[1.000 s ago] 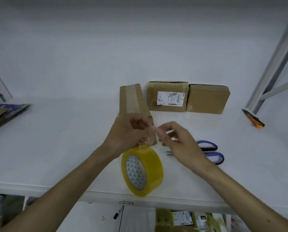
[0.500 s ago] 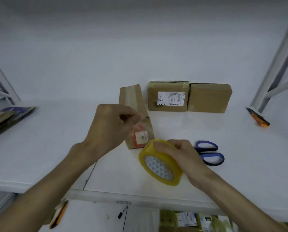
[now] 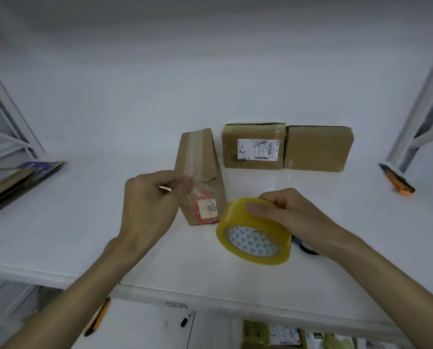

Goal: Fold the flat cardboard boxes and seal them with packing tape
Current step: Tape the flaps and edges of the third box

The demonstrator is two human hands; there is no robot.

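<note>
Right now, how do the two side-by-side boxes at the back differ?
The left box bears a white barcode label; the right box has a plain face. The left box's top edge carries yellowish tape; the right box's top edge looks bare. Both are brown cardboard, closed, side by side.

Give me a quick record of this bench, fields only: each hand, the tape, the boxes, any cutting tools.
left hand: pinches the tape end
right hand: grips the tape roll
boxes: tapered box nearest; labelled box and plain box side by side behind
cutting tools: orange knife far right; scissors mostly hidden by the right hand
</note>
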